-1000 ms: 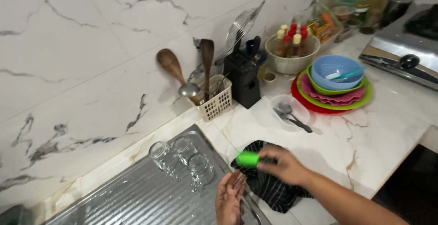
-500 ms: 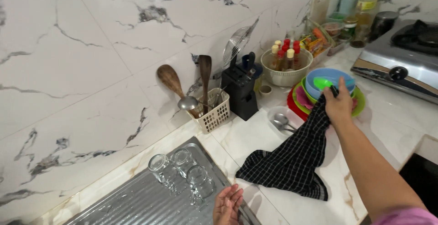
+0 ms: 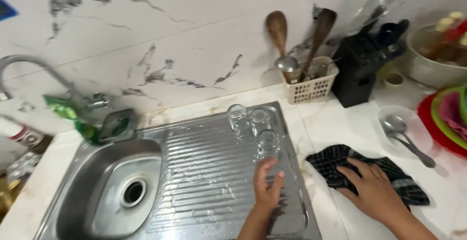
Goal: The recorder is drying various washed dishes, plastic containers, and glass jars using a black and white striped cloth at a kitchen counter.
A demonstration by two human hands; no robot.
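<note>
Steel drainboard: three glasses inverted, axes vertical; left hand open at nearest glass. Counter: right hand flat, ungrasping, on one checked cloth

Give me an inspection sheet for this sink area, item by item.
Surface: wet ribbed steel drainboard beside the sink bowl; marble counter.
Job's things: three glasses on the drainboard; checked cloth on the counter.
Clutter: utensil basket, knife block, two spoons in a clear dish, stacked plates.
Grippers: left hand open, reaching the nearest glass; right hand flat on the cloth.
Cables: nothing seen.
Surroundings: marble wall, tap.
</note>
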